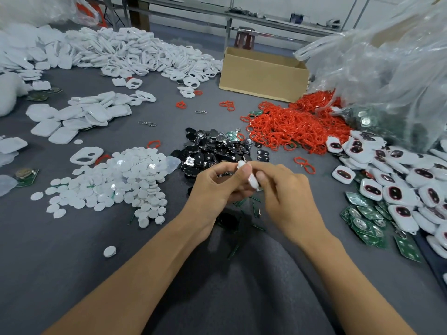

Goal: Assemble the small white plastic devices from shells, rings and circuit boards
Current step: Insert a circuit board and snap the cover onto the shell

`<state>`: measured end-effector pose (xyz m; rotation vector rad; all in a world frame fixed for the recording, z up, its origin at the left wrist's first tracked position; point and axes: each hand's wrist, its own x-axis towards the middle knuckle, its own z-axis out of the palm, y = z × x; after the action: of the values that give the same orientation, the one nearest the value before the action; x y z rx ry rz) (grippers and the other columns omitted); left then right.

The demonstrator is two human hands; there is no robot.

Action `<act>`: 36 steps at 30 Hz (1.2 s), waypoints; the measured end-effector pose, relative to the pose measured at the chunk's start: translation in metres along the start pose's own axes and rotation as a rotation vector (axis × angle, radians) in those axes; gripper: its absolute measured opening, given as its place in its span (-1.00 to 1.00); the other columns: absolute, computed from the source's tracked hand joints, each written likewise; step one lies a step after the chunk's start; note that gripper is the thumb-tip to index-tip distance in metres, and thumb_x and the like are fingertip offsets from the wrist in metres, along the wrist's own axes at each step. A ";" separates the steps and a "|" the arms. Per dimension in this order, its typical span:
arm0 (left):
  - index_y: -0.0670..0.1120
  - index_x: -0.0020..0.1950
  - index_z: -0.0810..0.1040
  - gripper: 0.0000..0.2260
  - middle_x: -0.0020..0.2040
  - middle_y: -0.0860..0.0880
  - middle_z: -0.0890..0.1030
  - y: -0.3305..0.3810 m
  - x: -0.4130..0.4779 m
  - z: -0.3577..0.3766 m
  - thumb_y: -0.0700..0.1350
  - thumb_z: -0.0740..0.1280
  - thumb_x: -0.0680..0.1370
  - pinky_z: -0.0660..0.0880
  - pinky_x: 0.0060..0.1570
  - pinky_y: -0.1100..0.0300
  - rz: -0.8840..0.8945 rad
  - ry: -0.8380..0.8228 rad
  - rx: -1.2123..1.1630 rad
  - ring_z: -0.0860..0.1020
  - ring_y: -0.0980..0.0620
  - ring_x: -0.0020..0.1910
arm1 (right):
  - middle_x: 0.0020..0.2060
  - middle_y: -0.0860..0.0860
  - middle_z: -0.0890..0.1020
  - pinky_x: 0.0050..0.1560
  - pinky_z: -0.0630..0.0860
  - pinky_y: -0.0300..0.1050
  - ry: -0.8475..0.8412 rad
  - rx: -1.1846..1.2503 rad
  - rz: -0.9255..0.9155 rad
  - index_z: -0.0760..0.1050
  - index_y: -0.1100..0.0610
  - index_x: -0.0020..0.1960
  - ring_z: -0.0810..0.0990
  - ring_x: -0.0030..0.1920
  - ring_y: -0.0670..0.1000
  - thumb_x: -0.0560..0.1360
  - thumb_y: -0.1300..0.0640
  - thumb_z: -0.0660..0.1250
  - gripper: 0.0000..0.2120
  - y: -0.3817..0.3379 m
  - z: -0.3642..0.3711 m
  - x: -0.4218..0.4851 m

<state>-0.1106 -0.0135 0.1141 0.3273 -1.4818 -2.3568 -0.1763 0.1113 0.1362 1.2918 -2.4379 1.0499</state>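
Grey table [72, 257]: shells [121, 52], rings [290, 128], boards [362, 222]

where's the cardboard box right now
Head view: the cardboard box sits far centre-right on the table, just behind the red rings pile and right of the white shells heap.

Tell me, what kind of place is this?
Probably a small factory's assembly table: heaps of white shells, a pile of red rings and green circuit boards, all loose parts in bulk.

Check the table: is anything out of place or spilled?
Mostly sorted piles. One white disc lies alone, apart from the disc pile, and a few red rings are strewn outside the red heap. Nothing looks damaged.
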 end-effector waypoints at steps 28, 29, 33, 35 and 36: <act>-0.20 -0.01 0.65 -0.71 -0.11 -0.17 0.70 0.000 0.001 0.002 -0.02 0.41 0.40 0.63 -0.14 0.20 -0.038 -0.007 0.032 0.68 -0.02 -0.15 | -0.10 -0.07 0.71 0.02 0.59 -0.03 -0.143 0.287 0.170 0.61 0.00 0.07 0.69 -0.11 0.01 0.46 0.42 0.27 -0.62 0.008 -0.021 0.007; -0.19 -0.06 0.64 -0.73 -0.14 -0.17 0.69 0.000 0.002 0.002 -0.01 0.40 0.41 0.63 -0.16 0.21 -0.033 0.010 0.012 0.68 -0.03 -0.16 | -0.13 -0.08 0.71 -0.01 0.59 -0.01 -0.147 0.245 0.164 0.62 -0.04 0.01 0.69 -0.14 0.02 0.46 0.41 0.29 -0.63 0.011 -0.023 0.007; -0.21 -0.10 0.59 -0.76 -0.21 -0.15 0.67 0.004 0.006 -0.002 -0.02 0.34 0.51 0.65 -0.12 0.15 -0.002 0.079 -0.091 0.68 -0.03 -0.18 | -0.39 -0.15 0.63 -0.25 0.44 -0.31 -0.294 0.002 0.211 0.60 -0.06 -0.24 0.56 -0.37 -0.19 0.40 0.16 0.48 -0.86 0.018 -0.020 0.004; -0.21 -0.08 0.58 -0.77 -0.21 -0.12 0.66 0.005 0.006 -0.004 -0.04 0.32 0.53 0.65 -0.10 0.13 0.012 0.081 -0.127 0.69 -0.04 -0.15 | -0.38 -0.12 0.61 -0.21 0.46 -0.27 -0.351 -0.106 0.229 0.55 -0.05 -0.29 0.55 -0.35 -0.18 0.35 0.02 0.51 -0.86 0.019 -0.013 0.002; -0.21 -0.07 0.58 -0.77 -0.20 -0.12 0.66 0.006 0.006 -0.004 -0.03 0.31 0.53 0.65 -0.10 0.14 0.016 0.080 -0.138 0.69 -0.04 -0.14 | -0.37 -0.12 0.60 -0.16 0.49 -0.21 -0.351 -0.160 0.229 0.54 -0.05 -0.29 0.56 -0.32 -0.13 0.34 0.02 0.51 -0.85 0.018 -0.011 0.002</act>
<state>-0.1141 -0.0217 0.1178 0.3686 -1.2736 -2.3889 -0.1935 0.1240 0.1360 1.2566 -2.9190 0.7010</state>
